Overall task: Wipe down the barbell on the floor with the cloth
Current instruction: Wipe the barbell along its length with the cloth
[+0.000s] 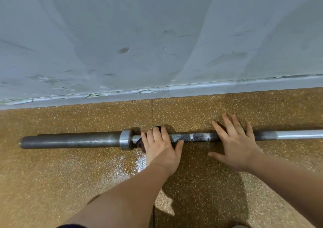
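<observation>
Head view: barbell (70,139) lies on speckled brown floor (70,175), parallel to grey wall (122,35). Left hand (161,145) curls over shaft just beside collar (126,139), gripping dark cloth (139,144) against it. Right hand (234,145) flat, fingers spread wide, pressing on knurled shaft.

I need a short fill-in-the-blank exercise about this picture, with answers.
1. The long grey steel barbell lies ___ the speckled brown floor.
2. The left hand grips the dark cloth around the bar, just ___ of the shiny collar.
3. The right hand rests on the bar with fingers ___, not curled.
Missing words: on; right; straight.
</observation>
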